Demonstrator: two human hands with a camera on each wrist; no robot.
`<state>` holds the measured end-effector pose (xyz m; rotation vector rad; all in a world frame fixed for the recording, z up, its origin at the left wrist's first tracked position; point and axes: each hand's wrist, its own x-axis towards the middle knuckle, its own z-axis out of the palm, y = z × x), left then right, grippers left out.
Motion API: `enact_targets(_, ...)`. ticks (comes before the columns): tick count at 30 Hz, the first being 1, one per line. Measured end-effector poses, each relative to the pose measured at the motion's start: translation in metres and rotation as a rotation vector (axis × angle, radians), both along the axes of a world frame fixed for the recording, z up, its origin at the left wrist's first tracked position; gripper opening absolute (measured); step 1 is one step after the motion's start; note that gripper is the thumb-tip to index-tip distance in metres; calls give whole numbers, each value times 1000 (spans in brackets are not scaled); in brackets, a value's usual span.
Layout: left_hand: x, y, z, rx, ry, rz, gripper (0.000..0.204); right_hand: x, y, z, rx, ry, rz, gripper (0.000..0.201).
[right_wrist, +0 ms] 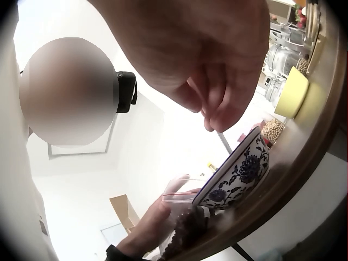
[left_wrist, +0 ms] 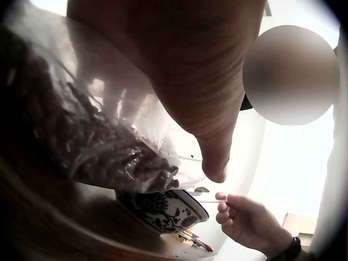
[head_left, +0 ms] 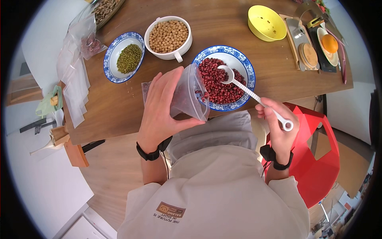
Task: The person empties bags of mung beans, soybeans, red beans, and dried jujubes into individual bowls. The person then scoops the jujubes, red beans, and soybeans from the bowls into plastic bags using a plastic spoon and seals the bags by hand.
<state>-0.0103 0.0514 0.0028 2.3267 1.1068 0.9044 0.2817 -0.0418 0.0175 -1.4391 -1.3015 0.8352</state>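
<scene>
My left hand (head_left: 161, 105) holds a clear plastic bag (head_left: 185, 93) with its mouth at the left rim of a blue-and-white bowl (head_left: 250, 73). Dark red beans (head_left: 217, 85) lie in the bowl, and the left wrist view shows more beans (left_wrist: 103, 147) inside the bag. In my right hand (head_left: 282, 125) is the handle of a white spoon (head_left: 248, 92), pinched between thumb and fingers. The spoon's head rests among the beans. In the right wrist view the bowl (right_wrist: 239, 174) hides the spoon's head.
Behind the bag stand a bowl of green beans (head_left: 129, 58) and a white pot of chickpeas (head_left: 168, 36). A yellow bowl (head_left: 266, 24) and a tray with an orange (head_left: 329, 43) are at the back right. Empty-looking plastic bags (head_left: 73, 79) lie at the left edge.
</scene>
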Motion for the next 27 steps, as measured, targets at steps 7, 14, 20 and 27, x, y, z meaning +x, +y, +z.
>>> enact_targets(7,0,1,0,8,9,-4,116,0,-11,7,-3,251,9,22)
enact_targets(14,-1,0,-1,0,14,-5,116,-21,0,14,201,17,408,23)
enact_targets(20,-2,-1,0,-4,4,1,115,-6,0,16,251,-94,442,28)
enact_targets(27,-2,-2,-1,-53,19,9,123,13,2,20,129,-292,75,18)
